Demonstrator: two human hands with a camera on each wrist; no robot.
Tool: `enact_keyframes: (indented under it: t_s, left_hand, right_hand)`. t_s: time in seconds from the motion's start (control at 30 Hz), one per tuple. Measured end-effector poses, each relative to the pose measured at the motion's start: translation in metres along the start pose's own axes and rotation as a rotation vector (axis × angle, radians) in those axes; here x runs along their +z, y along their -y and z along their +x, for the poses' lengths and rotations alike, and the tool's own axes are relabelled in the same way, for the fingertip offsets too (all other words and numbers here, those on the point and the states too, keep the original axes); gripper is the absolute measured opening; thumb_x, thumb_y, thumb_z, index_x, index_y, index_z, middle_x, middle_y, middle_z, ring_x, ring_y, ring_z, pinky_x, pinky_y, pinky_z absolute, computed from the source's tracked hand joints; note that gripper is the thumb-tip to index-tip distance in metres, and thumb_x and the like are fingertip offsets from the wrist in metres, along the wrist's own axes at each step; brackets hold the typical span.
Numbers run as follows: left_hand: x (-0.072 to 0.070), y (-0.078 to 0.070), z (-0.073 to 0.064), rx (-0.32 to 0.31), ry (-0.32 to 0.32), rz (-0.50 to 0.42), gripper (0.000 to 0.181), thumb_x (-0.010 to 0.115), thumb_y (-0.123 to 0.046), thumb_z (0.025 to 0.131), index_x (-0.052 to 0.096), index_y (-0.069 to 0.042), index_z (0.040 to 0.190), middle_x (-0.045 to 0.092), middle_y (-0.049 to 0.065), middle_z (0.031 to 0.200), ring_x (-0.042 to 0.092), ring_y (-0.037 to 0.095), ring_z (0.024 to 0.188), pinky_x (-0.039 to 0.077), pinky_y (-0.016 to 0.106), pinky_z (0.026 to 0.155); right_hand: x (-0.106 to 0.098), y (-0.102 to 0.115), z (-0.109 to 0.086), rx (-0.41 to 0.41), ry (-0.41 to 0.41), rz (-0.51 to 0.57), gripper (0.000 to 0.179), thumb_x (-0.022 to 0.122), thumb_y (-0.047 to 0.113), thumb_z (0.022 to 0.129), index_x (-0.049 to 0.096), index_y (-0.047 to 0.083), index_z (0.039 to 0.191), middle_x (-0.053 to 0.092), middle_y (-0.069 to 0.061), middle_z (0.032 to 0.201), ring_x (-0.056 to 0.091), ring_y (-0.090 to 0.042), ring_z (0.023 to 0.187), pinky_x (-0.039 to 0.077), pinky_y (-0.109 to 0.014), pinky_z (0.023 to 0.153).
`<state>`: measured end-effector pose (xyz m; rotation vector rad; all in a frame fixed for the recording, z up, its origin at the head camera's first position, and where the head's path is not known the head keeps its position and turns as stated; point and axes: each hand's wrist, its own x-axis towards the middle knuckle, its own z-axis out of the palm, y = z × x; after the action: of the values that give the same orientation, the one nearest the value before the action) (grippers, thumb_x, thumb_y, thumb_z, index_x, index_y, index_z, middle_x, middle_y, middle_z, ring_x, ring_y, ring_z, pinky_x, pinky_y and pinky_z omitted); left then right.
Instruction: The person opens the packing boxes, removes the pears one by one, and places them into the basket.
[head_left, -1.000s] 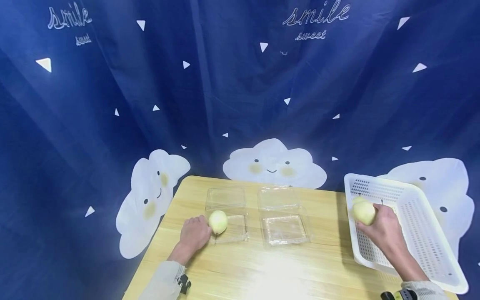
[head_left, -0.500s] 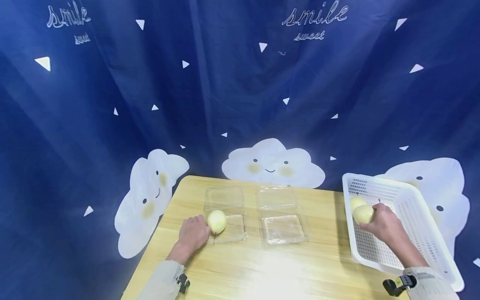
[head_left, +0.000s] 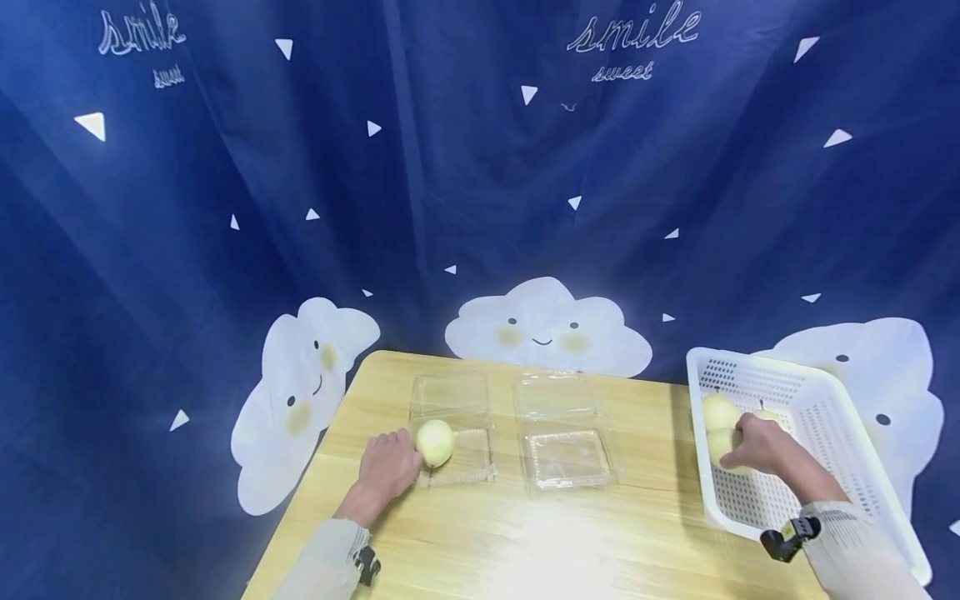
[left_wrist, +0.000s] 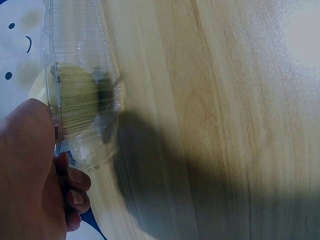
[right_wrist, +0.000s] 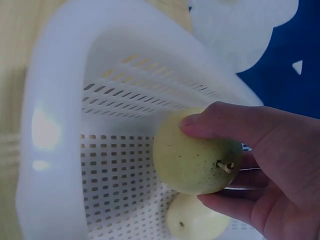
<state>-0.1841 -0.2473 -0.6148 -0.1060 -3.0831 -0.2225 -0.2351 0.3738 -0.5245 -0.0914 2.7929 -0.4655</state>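
In the head view my left hand (head_left: 388, 465) rests at the left edge of a clear plastic container (head_left: 474, 454) whose lid lies folded back. The left wrist view shows its thumb and curled fingers pinching the container's side wall. One pale yellow pear (head_left: 435, 442) sits inside, against that wall. My right hand (head_left: 763, 443) reaches into the white basket (head_left: 855, 433) and grips another pear (right_wrist: 190, 160), thumb on top and fingers round its far side. Two more pears lie close by, one at the basket's left wall (head_left: 717, 410) and one partly hidden behind the hand.
A second open clear container (head_left: 567, 458) stands in the middle of the wooden table (head_left: 487, 533), right of the first. The basket fills the table's right side. Behind the table hangs a blue curtain (head_left: 480, 183) with cloud prints.
My right hand has moved down and slightly nearer inside the basket with its pear, uncovering more of the pear behind it. The left hand stays at the container's edge.
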Motion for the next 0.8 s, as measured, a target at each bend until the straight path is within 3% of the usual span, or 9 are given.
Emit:
enact_keyframes:
  t_s: [0.27,0.57,0.8]
  left_hand:
    - [0.003,0.002,-0.001,-0.005,0.010,0.002,0.025,0.052,-0.025,0.097,0.056,-0.002,0.087,0.054,0.010,0.072,0.053,0.026,0.068,0.049,0.043,0.070]
    - [0.002,0.001,-0.001,0.003,-0.017,-0.005,0.024,0.053,-0.023,0.096,0.054,-0.003,0.083,0.051,0.009,0.068,0.050,0.026,0.064,0.046,0.040,0.065]
    - [0.003,0.002,-0.001,-0.015,-0.012,-0.033,0.023,0.053,-0.024,0.095,0.056,-0.004,0.084,0.054,0.008,0.069,0.054,0.027,0.067,0.049,0.043,0.072]
  right_hand:
    - [0.010,-0.006,0.010,0.022,0.088,0.006,0.066,0.087,0.031,0.074,0.055,-0.017,0.107,0.064,-0.021,0.090,0.060,-0.029,0.081,0.056,-0.046,0.074]
    - [0.015,-0.003,0.009,0.047,0.097,0.022,0.063,0.084,0.028,0.078,0.055,-0.019,0.108,0.064,-0.020,0.088,0.059,-0.028,0.080,0.055,-0.045,0.074]
    - [0.016,0.002,0.009,0.038,0.086,-0.003,0.061,0.084,0.028,0.079,0.057,-0.019,0.107,0.065,-0.019,0.086,0.060,-0.028,0.078,0.055,-0.047,0.073]
